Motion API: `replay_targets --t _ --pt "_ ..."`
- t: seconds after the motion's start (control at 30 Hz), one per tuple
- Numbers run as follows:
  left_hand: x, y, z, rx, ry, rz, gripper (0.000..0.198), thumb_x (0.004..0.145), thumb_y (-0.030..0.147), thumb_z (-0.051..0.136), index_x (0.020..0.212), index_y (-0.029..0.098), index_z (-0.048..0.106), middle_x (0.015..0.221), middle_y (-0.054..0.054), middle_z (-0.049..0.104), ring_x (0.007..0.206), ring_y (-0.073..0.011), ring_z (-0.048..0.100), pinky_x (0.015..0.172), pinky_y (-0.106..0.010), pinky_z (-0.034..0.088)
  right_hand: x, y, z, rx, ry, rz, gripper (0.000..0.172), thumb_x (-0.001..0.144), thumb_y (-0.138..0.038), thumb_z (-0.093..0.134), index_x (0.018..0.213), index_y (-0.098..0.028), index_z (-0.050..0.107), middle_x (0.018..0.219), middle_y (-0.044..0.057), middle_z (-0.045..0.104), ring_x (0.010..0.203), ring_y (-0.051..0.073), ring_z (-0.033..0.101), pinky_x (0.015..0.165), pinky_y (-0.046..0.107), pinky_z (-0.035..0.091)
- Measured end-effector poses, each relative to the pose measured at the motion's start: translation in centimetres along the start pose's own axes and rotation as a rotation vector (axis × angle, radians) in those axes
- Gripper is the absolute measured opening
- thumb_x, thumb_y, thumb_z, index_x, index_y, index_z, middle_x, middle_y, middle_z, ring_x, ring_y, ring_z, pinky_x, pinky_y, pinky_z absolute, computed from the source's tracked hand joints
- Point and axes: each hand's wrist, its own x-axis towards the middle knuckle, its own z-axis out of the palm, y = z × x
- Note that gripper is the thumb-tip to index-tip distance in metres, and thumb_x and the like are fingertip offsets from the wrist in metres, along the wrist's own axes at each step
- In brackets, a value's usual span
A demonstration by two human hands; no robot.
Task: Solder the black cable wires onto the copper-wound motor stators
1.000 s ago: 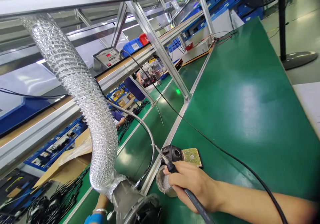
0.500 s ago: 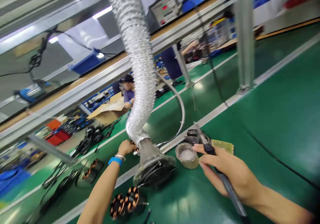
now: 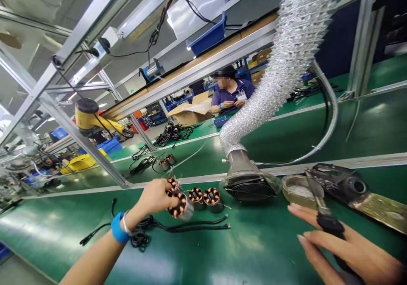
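My left hand (image 3: 154, 196), with a blue wristband, is closed on a round motor stator with copper windings (image 3: 178, 204) on the green bench (image 3: 222, 251). Two more stators (image 3: 205, 197) stand just to its right. A black cable (image 3: 178, 226) lies under that hand. My right hand (image 3: 343, 244) holds a soldering iron (image 3: 321, 208) by its black grip, fingers partly stretched out. The iron's tip points at a small round tin (image 3: 297, 188). The iron's black stand (image 3: 343, 183) sits beyond on a yellowed pad.
A silver flexible fume duct (image 3: 280, 73) hangs down to a fan hood (image 3: 249, 183) between my hands. A person in a blue shirt (image 3: 230, 92) works across the bench behind a cardboard box (image 3: 190, 113). Black cable bundles (image 3: 171, 132) lie on the far belt. Aluminium frame posts (image 3: 79, 136) stand at left.
The view swung left. My left hand moved from beside the duct hood onto a stator and grasped it. My right hand kept the soldering iron near the tin.
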Motion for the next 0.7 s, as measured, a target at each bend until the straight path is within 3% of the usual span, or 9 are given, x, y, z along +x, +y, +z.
replay_targets --t 0.1,0.2,0.3,0.37,0.43,0.53,0.63,0.7 --pt "-3.9 4.1 2.5 -0.09 -0.073 0.253 0.026 0.063 0.042 0.07 0.055 0.02 0.058 0.062 0.001 0.06 0.059 -0.015 0.053 0.051 -0.028 0.024 1.0 -1.8 0.3 0.003 -0.069 -0.147 0.029 0.078 -0.005 0.065 0.1 -0.023 0.059 0.117 0.014 0.069 0.104 0.026 0.071 0.087 0.032 0.06" --pt "-5.3 9.7 4.9 -0.158 -0.095 0.512 0.03 0.061 0.047 0.071 0.056 0.02 0.061 0.061 -0.001 0.062 0.056 -0.0156 0.053 0.049 -0.029 0.021 2.0 -3.0 0.5 -0.01 -0.047 -0.162 0.027 0.08 -0.003 0.063 0.1 -0.02 0.056 0.112 0.015 0.07 0.101 0.024 0.071 0.087 0.033 0.06" --pt "-5.1 14.9 6.4 -0.2 -0.071 0.561 0.032 0.061 0.052 0.071 0.06 0.019 0.067 0.059 -0.004 0.063 0.055 -0.0184 0.056 0.047 -0.029 0.022 1.7 -3.3 0.1 -0.021 -0.09 -0.112 0.021 0.083 -0.008 0.06 0.098 -0.021 0.053 0.109 0.012 0.071 0.098 0.024 0.072 0.084 0.034 0.061" --pt "-4.5 17.1 6.7 -0.217 -0.061 0.529 0.035 0.064 0.053 0.069 0.061 0.018 0.069 0.059 -0.006 0.063 0.055 -0.0208 0.059 0.048 -0.029 0.026 0.5 -3.4 -0.7 -0.03 -0.137 -0.051 0.018 0.085 -0.012 0.059 0.099 -0.022 0.052 0.108 0.012 0.072 0.095 0.023 0.073 0.08 0.033 0.062" --pt "-4.1 17.9 6.8 -0.247 -0.028 0.507 0.039 0.072 0.055 0.063 0.063 0.018 0.071 0.061 -0.007 0.064 0.059 -0.0227 0.061 0.051 -0.029 0.032 -1.2 -3.7 -1.7 -0.04 -0.196 0.022 0.019 0.086 -0.018 0.06 0.102 -0.021 0.05 0.108 0.013 0.072 0.094 0.024 0.074 0.079 0.033 0.062" --pt "-3.7 16.6 7.1 -0.363 0.08 0.542 0.035 0.078 0.051 0.06 0.082 0.02 0.075 0.075 -0.006 0.067 0.072 -0.0232 0.064 0.063 -0.031 0.042 -3.8 -4.5 -2.6 -0.062 -0.304 0.141 0.034 0.081 -0.034 0.066 0.107 -0.02 0.049 0.111 0.015 0.071 0.095 0.026 0.073 0.08 0.037 0.062" --pt "-3.5 14.3 8.4 -0.427 0.124 0.624 0.04 0.07 0.035 0.069 0.107 0.02 0.071 0.088 -0.006 0.067 0.084 -0.0237 0.064 0.076 -0.032 0.047 -5.4 -5.5 -1.5 -0.1 -0.406 0.246 0.058 0.071 -0.044 0.077 0.113 -0.019 0.048 0.115 0.017 0.068 0.099 0.03 0.071 0.08 0.042 0.062" --pt "-3.2 13.4 9.6 -0.399 0.129 0.688 0.043 0.072 0.027 0.068 0.114 0.019 0.068 0.091 -0.006 0.068 0.088 -0.0237 0.064 0.079 -0.033 0.047 -5.7 -5.9 -0.1 -0.108 -0.426 0.294 0.064 0.067 -0.04 0.081 0.117 -0.018 0.046 0.116 0.017 0.067 0.1 0.031 0.07 0.081 0.045 0.061"
